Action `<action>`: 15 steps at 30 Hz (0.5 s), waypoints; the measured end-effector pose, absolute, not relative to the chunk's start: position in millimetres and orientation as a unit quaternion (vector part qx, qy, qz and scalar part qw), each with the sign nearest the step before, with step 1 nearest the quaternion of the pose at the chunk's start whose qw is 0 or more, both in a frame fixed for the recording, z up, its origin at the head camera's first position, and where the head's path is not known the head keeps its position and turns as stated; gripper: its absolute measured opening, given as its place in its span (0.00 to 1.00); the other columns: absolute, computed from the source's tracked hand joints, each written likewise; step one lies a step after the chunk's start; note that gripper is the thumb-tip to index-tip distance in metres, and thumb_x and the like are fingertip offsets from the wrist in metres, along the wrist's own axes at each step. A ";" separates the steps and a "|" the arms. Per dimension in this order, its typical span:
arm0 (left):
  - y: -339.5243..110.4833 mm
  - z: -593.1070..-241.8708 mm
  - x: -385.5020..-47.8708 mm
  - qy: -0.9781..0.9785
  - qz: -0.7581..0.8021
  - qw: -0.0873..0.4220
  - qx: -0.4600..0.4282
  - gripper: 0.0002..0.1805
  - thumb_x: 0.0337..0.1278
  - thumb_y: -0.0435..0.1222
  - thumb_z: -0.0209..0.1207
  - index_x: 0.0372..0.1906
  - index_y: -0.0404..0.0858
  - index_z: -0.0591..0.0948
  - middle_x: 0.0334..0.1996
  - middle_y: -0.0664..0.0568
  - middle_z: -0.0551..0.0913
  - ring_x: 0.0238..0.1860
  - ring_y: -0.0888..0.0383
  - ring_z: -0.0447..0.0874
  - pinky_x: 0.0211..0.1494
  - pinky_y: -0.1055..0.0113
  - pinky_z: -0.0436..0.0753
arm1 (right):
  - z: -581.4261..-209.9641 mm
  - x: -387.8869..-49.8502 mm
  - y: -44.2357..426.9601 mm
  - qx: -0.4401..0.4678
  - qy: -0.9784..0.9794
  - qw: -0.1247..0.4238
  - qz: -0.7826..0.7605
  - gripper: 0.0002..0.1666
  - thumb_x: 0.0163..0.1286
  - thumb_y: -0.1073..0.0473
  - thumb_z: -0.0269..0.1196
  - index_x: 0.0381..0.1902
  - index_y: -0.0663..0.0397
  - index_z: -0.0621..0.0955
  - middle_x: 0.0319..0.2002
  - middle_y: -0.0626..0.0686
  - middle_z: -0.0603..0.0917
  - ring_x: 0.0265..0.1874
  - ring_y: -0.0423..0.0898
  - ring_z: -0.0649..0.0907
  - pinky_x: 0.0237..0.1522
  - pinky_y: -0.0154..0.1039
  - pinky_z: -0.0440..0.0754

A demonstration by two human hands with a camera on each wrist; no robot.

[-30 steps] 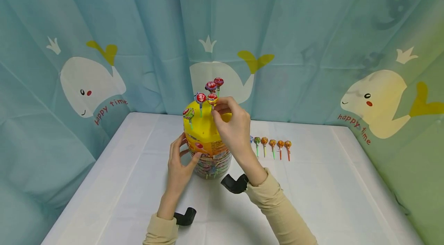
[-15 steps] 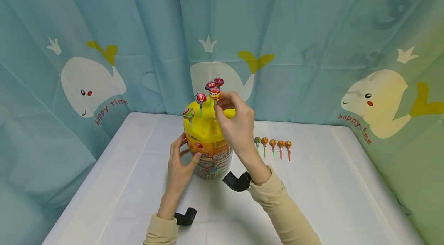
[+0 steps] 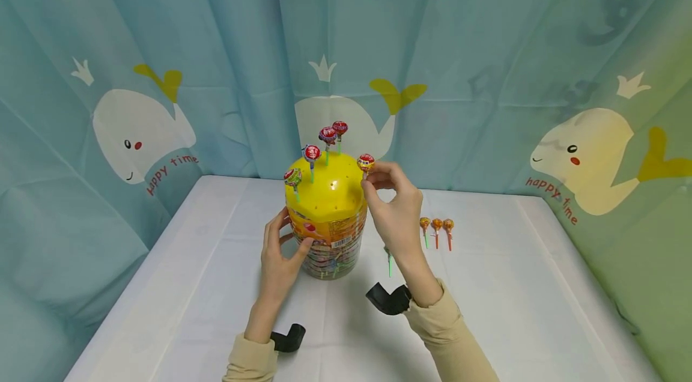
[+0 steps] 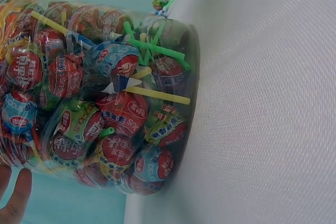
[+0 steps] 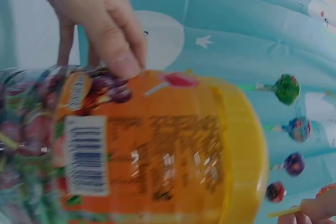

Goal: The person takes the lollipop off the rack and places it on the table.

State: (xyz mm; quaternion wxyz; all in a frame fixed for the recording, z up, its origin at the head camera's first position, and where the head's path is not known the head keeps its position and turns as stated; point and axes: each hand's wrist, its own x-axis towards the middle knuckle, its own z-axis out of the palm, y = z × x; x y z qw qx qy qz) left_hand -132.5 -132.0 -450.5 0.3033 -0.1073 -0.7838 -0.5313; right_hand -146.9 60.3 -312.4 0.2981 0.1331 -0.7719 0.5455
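I'd hold that lollipop (image 3: 366,162) upright, pinched in the right hand (image 3: 397,208), while the left hand (image 3: 279,263) grips the jar (image 3: 332,238).

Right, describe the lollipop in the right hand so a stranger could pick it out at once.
Start at the jar with the yellow lid, standing on the white table. Beside the lid's right edge in the head view, the right hand pinches the lollipop just below its head. Its wrapper is red and yellow, and it alone is held; four neighbouring lollipops stand in the lid.
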 end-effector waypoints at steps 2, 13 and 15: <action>-133.7 -455.4 -134.9 -0.781 -0.535 0.302 -0.110 0.42 0.48 0.28 0.67 0.71 0.38 0.62 0.63 0.42 0.69 0.61 0.52 0.69 0.55 0.65 0.80 | -318.6 -146.1 65.3 0.120 -0.775 0.297 0.544 0.11 0.61 0.68 0.65 0.43 0.60 0.81 0.32 0.58 0.85 0.32 0.50 0.83 0.46 0.42 0.79; -133.7 -457.2 -135.2 -0.778 -0.536 0.307 -0.116 0.42 0.50 0.29 0.66 0.72 0.40 0.62 0.63 0.41 0.68 0.62 0.56 0.69 0.57 0.73 0.78 | -355.8 -139.8 89.0 0.046 -0.790 0.277 0.544 0.12 0.58 0.70 0.66 0.42 0.58 0.82 0.31 0.56 0.85 0.31 0.47 0.82 0.38 0.37 0.76; -133.7 -457.2 -135.2 -0.778 -0.535 0.307 -0.118 0.42 0.51 0.29 0.66 0.72 0.40 0.62 0.63 0.41 0.68 0.62 0.57 0.69 0.57 0.72 0.78 | -364.0 -138.9 92.7 0.032 -0.793 0.277 0.542 0.12 0.58 0.70 0.66 0.41 0.58 0.82 0.30 0.57 0.85 0.31 0.47 0.82 0.41 0.39 0.75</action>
